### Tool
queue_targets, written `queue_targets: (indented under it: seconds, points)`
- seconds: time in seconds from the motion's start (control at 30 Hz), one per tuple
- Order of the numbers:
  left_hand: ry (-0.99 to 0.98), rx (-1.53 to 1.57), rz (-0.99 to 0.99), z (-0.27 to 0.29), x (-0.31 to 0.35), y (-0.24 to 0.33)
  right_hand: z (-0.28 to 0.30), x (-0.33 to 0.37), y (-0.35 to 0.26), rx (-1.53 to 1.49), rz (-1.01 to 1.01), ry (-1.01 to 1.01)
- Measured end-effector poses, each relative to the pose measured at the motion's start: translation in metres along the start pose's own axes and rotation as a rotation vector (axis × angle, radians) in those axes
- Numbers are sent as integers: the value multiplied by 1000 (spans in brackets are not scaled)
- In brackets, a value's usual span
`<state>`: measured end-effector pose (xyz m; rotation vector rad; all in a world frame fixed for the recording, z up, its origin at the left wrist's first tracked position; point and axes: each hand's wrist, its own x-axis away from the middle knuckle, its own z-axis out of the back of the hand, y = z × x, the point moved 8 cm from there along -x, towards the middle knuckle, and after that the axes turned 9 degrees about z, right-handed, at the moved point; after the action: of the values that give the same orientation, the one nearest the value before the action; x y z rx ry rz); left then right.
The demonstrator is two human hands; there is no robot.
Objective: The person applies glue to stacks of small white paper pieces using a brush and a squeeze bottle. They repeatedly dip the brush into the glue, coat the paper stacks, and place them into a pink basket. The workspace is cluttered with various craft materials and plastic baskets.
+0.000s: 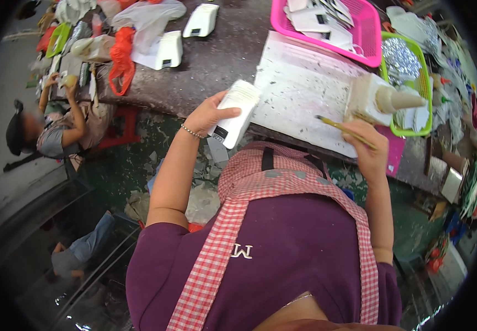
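Note:
My left hand (207, 116) is closed round a white plastic case (240, 108), with the thumb lying across its face. A small black window shows at the case's lower end, above the table's near edge. Between the fingers of my right hand (370, 144) is a thin brush (338, 124); its dark tip points left over a white sheet (304, 88) marked with dark specks. Just beyond that hand is a pale container with a cone-shaped spout (401, 101). Two similar white cases (169, 51) (201, 21) lie on the table farther left.
A pink basket (372, 33) at the back holds several white cases. Beside it, a green basket (427, 83) contains crumpled foil. Plastic bags (150, 15) and a red bag (121, 60) lie at the left. Another person (67, 129) works at the far left.

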<state>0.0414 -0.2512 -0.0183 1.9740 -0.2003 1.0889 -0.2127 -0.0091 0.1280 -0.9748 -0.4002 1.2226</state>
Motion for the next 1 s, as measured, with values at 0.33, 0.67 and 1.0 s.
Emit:
queue_targets:
  seconds: [0.33, 0.67, 1.0]
  points:
    - [698, 173, -177, 300, -10, -60, 68, 122, 89, -419, -669, 694]
    - [1021, -302, -310, 363, -19, -48, 63, 173, 126, -214, -837, 754]
    - [910, -381, -834, 82, 1, 84, 21, 163, 172, -120, -840, 694]
